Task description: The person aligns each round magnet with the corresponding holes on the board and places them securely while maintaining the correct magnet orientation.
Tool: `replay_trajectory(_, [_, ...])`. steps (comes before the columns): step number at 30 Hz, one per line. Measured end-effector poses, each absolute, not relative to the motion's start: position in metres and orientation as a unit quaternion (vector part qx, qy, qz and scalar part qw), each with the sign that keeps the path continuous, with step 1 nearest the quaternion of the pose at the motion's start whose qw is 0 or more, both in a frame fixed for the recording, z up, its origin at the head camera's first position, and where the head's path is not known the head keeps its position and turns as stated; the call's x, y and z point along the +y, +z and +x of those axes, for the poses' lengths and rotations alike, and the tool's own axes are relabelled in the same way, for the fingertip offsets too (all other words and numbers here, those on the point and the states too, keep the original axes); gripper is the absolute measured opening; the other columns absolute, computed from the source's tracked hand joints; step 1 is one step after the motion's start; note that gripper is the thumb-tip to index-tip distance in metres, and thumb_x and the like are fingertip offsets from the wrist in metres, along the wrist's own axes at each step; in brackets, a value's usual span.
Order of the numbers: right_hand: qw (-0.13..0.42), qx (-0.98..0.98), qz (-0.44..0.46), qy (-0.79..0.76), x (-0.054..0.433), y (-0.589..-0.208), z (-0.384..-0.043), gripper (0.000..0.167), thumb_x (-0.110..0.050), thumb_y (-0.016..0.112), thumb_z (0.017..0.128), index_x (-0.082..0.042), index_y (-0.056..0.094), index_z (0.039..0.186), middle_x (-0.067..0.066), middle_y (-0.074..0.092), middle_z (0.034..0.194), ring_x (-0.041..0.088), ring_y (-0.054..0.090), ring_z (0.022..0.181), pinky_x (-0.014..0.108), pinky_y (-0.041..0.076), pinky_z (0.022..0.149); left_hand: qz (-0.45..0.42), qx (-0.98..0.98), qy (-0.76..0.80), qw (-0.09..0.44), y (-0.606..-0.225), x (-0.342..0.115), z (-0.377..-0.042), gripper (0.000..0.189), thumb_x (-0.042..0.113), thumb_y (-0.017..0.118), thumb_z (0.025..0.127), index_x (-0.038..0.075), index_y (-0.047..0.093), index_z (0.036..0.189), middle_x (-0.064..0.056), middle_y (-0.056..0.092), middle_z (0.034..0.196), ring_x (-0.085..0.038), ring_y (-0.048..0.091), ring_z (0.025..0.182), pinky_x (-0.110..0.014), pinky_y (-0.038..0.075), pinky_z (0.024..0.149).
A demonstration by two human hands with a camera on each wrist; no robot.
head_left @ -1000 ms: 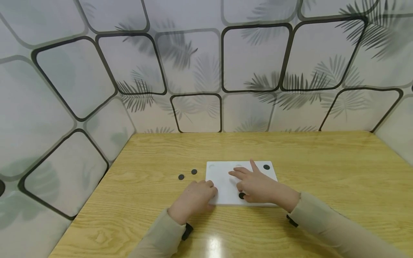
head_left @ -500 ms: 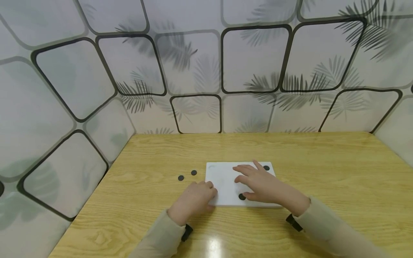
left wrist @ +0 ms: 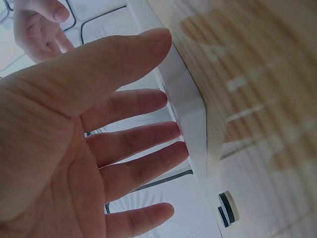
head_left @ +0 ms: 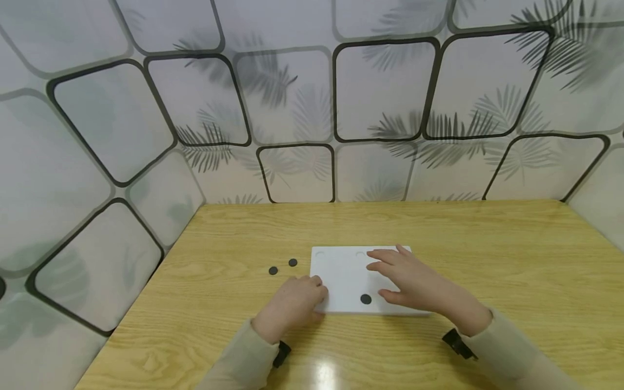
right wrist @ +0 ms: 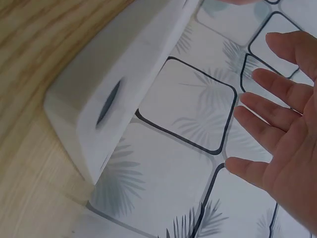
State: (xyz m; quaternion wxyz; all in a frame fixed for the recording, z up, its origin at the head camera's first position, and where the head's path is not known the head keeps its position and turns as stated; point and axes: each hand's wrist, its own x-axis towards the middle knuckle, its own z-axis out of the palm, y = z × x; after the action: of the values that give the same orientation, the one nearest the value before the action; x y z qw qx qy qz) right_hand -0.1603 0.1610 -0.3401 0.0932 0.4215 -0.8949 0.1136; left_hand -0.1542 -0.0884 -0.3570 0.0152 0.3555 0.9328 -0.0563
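A flat white board (head_left: 341, 276) lies on the table. A black disc (head_left: 365, 299) sits on the board near its front edge, and two shallow round recesses show along its far edge. My left hand (head_left: 294, 300) rests at the front left corner. In the left wrist view the fingertips (left wrist: 181, 148) touch the board's top and the thumb lies by its front side. My right hand (head_left: 411, 281) hovers over the board's right part, fingers spread and holding nothing; it hides the far right corner. The right wrist view shows a black disc (right wrist: 109, 104) on the board.
Two loose black discs, a nearer one (head_left: 273, 270) and a farther one (head_left: 293, 262), lie left of the board on the wooden table (head_left: 234, 233). A patterned wall (head_left: 302, 97) stands behind the table.
My right hand has lifted off the front black disc and drawn back to the right, its fingers opening out; it now covers the far right disc. The left hand stays put.
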Motion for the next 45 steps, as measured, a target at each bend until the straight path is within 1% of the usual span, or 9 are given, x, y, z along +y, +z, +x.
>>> replay_trajectory(8, [0.110, -0.891, 0.424, 0.124, 0.169, -0.337, -0.160, 0.040, -0.014, 0.071, 0.073, 0.000, 0.056, 0.108, 0.018, 0.049, 0.120, 0.029, 0.044, 0.112, 0.055, 0.028, 0.092, 0.358, 0.932, -0.057, 0.009, -0.357, -0.090, -0.155, 0.025, 0.036, 0.072, 0.071, 0.017, 0.063, 0.085, 0.007, 0.051, 0.078, -0.008, 0.046, 0.067, -0.024, 0.039, 0.058])
replay_trajectory(13, [0.094, -0.890, 0.426, 0.131, 0.176, -0.331, -0.156, 0.040, -0.010, 0.070, 0.072, 0.001, 0.056, 0.108, 0.019, 0.049, 0.119, 0.033, 0.046, 0.109, 0.054, 0.031, 0.090, 0.359, 0.932, -0.048, 0.021, -0.356, -0.090, -0.155, 0.025, 0.035, 0.072, 0.072, 0.018, 0.063, 0.086, 0.007, 0.051, 0.080, -0.008, 0.046, 0.068, -0.025, 0.040, 0.059])
replay_trajectory(17, [0.087, -0.894, 0.420, 0.131, 0.184, -0.332, -0.154, 0.041, -0.010, 0.071, 0.071, 0.000, 0.056, 0.108, 0.019, 0.049, 0.120, 0.034, 0.047, 0.108, 0.052, 0.032, 0.089, 0.363, 0.930, -0.045, 0.029, -0.357, -0.090, -0.155, 0.024, 0.036, 0.072, 0.072, 0.018, 0.063, 0.086, 0.008, 0.051, 0.080, -0.007, 0.047, 0.069, -0.024, 0.040, 0.059])
replay_trajectory(26, [0.078, -0.895, 0.421, 0.123, 0.198, -0.335, -0.152, 0.042, -0.011, 0.073, 0.070, 0.001, 0.058, 0.107, 0.020, 0.049, 0.120, 0.036, 0.045, 0.109, 0.054, 0.032, 0.088, 0.358, 0.932, -0.047, 0.021, -0.357, -0.091, -0.155, 0.026, 0.036, 0.073, 0.070, 0.018, 0.063, 0.086, 0.007, 0.053, 0.084, -0.008, 0.047, 0.070, -0.024, 0.040, 0.059])
replay_trajectory(29, [0.060, -0.901, 0.415, 0.111, 0.197, -0.335, -0.153, 0.042, -0.013, 0.072, 0.071, 0.000, 0.058, 0.108, 0.019, 0.049, 0.120, 0.036, 0.046, 0.107, 0.052, 0.035, 0.087, 0.358, 0.933, -0.044, 0.016, -0.355, -0.092, -0.154, 0.026, 0.035, 0.073, 0.070, 0.017, 0.063, 0.086, 0.007, 0.053, 0.084, -0.008, 0.047, 0.070, -0.024, 0.039, 0.058])
replay_trajectory(33, [0.021, -0.908, 0.407, 0.093, 0.195, -0.337, -0.154, 0.041, -0.016, 0.072, 0.072, -0.001, 0.059, 0.108, 0.018, 0.049, 0.121, 0.036, 0.047, 0.107, 0.050, 0.037, 0.086, 0.357, 0.933, -0.039, 0.020, -0.355, -0.091, -0.155, 0.025, 0.035, 0.073, 0.070, 0.017, 0.063, 0.086, 0.007, 0.053, 0.084, -0.008, 0.047, 0.070, -0.025, 0.039, 0.059])
replay_trajectory(39, [-0.045, -0.915, 0.388, 0.098, 0.194, -0.340, -0.151, 0.045, -0.018, 0.072, 0.072, 0.000, 0.059, 0.111, 0.018, 0.048, 0.123, 0.037, 0.043, 0.112, 0.050, 0.034, 0.089, 0.356, 0.933, -0.040, 0.029, -0.354, -0.091, -0.155, 0.027, 0.035, 0.073, 0.070, 0.016, 0.064, 0.088, 0.006, 0.054, 0.086, -0.008, 0.049, 0.071, -0.024, 0.041, 0.060])
replay_trajectory(45, [-0.084, -0.918, 0.374, 0.101, 0.194, -0.344, -0.151, 0.044, -0.015, 0.071, 0.072, 0.000, 0.058, 0.112, 0.018, 0.048, 0.123, 0.034, 0.042, 0.115, 0.050, 0.030, 0.092, 0.356, 0.933, -0.041, 0.031, -0.354, -0.090, -0.155, 0.028, 0.035, 0.073, 0.069, 0.016, 0.064, 0.088, 0.006, 0.054, 0.085, -0.007, 0.048, 0.071, -0.024, 0.041, 0.061])
